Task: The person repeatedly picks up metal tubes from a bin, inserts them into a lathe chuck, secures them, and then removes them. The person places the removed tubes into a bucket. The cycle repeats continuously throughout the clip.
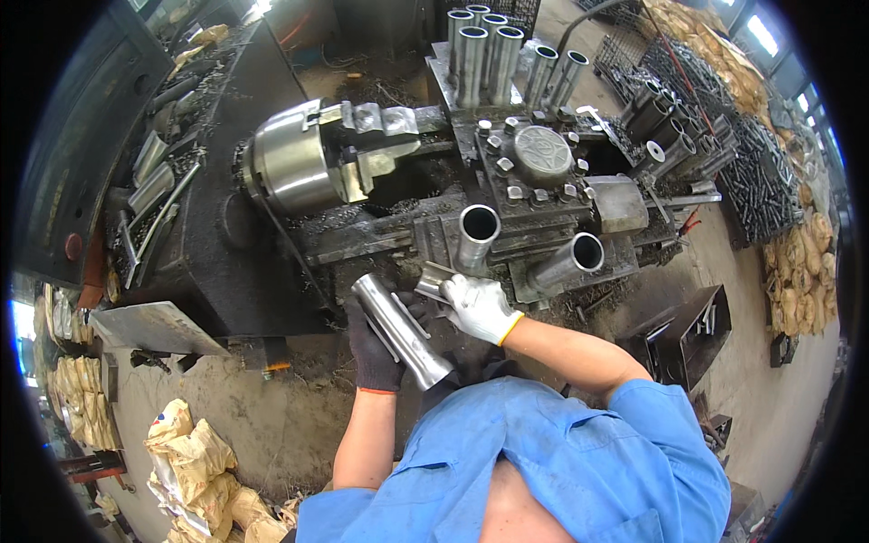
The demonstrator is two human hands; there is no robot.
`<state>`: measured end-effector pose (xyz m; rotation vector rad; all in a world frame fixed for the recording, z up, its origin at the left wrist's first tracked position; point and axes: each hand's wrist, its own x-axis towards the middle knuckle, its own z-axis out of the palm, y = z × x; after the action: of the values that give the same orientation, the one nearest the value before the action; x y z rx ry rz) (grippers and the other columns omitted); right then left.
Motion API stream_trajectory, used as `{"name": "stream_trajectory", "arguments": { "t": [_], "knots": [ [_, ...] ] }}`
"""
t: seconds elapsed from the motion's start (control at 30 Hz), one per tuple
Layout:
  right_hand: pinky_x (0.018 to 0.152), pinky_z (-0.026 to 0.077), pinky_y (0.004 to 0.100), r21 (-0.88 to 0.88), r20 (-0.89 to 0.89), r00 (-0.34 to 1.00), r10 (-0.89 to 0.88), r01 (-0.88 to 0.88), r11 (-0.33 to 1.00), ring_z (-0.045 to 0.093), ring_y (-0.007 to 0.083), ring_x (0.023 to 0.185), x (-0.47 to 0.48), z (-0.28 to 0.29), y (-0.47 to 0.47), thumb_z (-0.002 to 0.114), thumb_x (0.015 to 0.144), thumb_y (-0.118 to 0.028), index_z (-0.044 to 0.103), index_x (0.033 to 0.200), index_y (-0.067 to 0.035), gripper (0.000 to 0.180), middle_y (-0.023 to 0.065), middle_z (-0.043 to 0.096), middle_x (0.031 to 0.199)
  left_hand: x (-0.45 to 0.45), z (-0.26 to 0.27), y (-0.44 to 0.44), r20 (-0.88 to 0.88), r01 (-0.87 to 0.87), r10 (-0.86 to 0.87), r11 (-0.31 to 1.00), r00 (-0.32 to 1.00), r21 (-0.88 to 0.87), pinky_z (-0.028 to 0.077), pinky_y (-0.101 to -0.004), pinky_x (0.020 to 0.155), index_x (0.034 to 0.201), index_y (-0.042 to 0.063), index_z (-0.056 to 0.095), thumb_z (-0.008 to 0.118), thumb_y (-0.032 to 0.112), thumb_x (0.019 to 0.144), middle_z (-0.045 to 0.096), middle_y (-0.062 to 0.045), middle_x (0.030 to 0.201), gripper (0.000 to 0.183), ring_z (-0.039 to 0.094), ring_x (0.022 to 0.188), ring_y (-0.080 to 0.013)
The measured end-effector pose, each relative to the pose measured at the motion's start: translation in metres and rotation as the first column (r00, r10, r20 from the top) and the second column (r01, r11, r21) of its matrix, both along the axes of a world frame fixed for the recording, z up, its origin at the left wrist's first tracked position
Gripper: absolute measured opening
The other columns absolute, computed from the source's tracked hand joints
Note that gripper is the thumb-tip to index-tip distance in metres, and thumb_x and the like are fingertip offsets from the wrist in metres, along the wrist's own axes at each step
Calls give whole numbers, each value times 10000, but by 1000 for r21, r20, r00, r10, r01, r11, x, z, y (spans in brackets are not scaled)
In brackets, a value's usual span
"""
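Note:
My left hand [380, 353], in a dark glove, grips a shiny metal tube [400, 326] with a flared lower end and slotted sides. My right hand [478, 309], in a white glove with a yellow cuff, holds a short curved metal piece [432, 279] beside the tube's upper part. Ahead of my hands, one steel tube [475, 237] stands upright and another [567, 261] leans on the lathe carriage. Behind them is the lathe's tool post [543, 153], ringed with square-headed bolts. The jaws of the lathe chuck [295, 159] have nothing between them.
Several tubes [472, 68] stand at the lathe's back, with a caliper [597, 122] nearby. More tubes [672, 129] lie at the right. Curved metal pieces [151, 186] rest on the headstock. A metal bin [703, 332] is at right; paper sacks [193, 461] lie lower left.

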<state>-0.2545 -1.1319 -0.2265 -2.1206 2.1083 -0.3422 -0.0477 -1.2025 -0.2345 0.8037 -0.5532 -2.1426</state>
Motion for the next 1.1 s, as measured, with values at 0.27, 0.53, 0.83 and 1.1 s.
{"name": "stream_trajectory", "arguments": {
  "t": [0.27, 0.53, 0.83, 1.1],
  "knots": [
    [787, 607, 401, 523, 744, 541, -391, -108, 845, 755, 281, 815, -14, 95, -17, 810, 869, -453, 637, 1330, 73, 721, 169, 762, 946, -27, 44, 0, -66, -215, 210, 975, 975, -64, 507, -476, 1130, 1457, 47, 562, 490, 726, 1073, 666, -154, 1363, 784, 644, 1276, -309],
    [991, 577, 418, 349, 821, 536, -197, -199, 915, 716, 285, 1114, -25, 181, -8, 893, 765, -337, 546, 1467, 17, 860, 200, 727, 1227, -34, 44, -113, 332, 164, 26, 831, 943, -532, 375, -479, 1255, 1661, 79, 377, 487, 669, 1089, 493, -169, 1625, 829, 504, 1466, -320],
    [902, 610, 474, -152, -296, 941, 166, -218, 964, 744, 375, 1055, -172, 256, -151, 802, 745, -175, 593, 1432, -64, 727, 165, 726, 1179, -111, -45, -234, 970, 910, 204, 363, 131, -200, 410, -505, 1234, 1691, 135, 373, 564, 691, 1013, 443, -190, 1702, 898, 496, 1507, -418],
    [899, 607, 475, 431, -92, 948, 305, -239, 870, 762, 388, 1045, -216, 136, -279, 868, 665, -340, 709, 1150, -22, 602, 207, 781, 1055, -31, 6, -44, 697, 485, 548, 502, 462, -716, 516, -495, 1121, 1309, 34, 707, 819, 112, 872, 663, -204, 1433, 457, 652, 1295, -404]
  ]
}}
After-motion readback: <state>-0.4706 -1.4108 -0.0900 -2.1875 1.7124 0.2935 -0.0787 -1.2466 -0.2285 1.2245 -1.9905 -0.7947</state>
